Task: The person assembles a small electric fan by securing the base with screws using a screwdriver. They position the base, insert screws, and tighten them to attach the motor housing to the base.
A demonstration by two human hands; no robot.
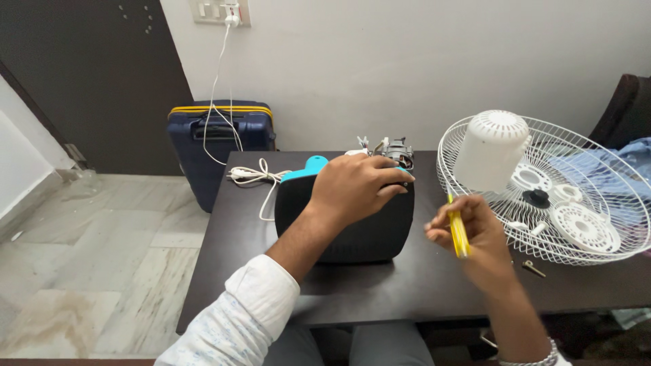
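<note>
The fan body (352, 227), a rounded black housing with a teal fin at its upper left, stands at the centre of the dark table (420, 285). Its exposed motor (397, 152) with loose wires projects at the 12 o'clock edge.

The left hand (356, 186) lies over the top of the body, fingers spread and curled over the far upper edge, pressing it down. The right hand (475, 234), at 3 o'clock from the body and clear of it, is closed around a yellow screwdriver (459, 230), held roughly upright. The two hands are apart.

Handling, as a judgement: the housing looks like rigid moulded plastic, and the motor probably makes it top-heavy toward 12 o'clock. The smooth shell may slip, so grip over the upper edge or by both side walls. Avoid the wires and motor terminals, which look fragile.

At 3 o'clock beyond the right hand, a white wire guard (576, 237) lies flat, bearing a white motor cover (491, 150), a black knob (537, 198) and white discs (583, 227). A small metal part (533, 269) lies on the table near its rim. A white cord (254, 177) lies coiled at 10 o'clock. A blue suitcase (217, 146) stands on the floor beyond.
</note>
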